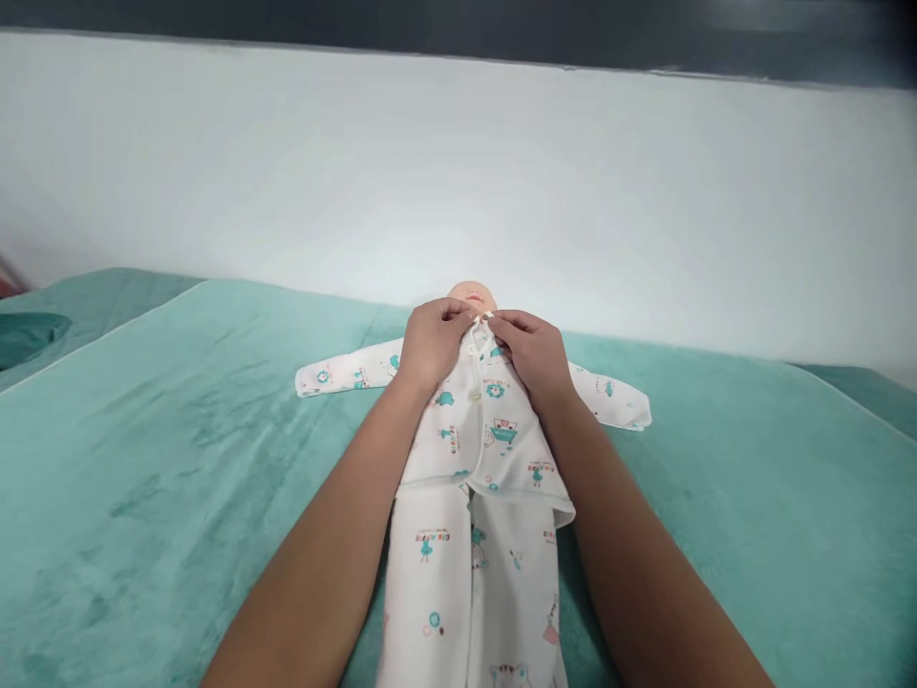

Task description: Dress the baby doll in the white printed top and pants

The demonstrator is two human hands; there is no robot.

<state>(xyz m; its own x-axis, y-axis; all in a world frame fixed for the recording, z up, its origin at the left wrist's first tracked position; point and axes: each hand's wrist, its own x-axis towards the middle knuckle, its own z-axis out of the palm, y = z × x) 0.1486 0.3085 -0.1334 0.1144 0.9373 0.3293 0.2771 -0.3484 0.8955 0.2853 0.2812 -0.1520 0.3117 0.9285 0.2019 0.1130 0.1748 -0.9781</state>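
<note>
A baby doll (473, 290) lies on its back, its head farthest from me. It wears a white printed button-front shirt (458, 435) and matching pants (430, 612). At the shirt's neckline, my left hand (436, 336) pinches the collar edge. My right hand (531, 349) pinches the other side of the collar, close beside the left. Buttons (476, 395) run down the shirt front, and the lower ones look fastened. Both sleeves stretch out sideways, one cuff (310, 380) at the left and the other (634, 411) at the right. My fingers partly hide the top of the neckline.
A teal plush blanket (179, 478) lies under the doll, with light piping along its edges. Behind the doll's head rises a white wall (458, 172), with a dark band (458, 33) above. Folded teal cloth (32, 339) lies at the far left.
</note>
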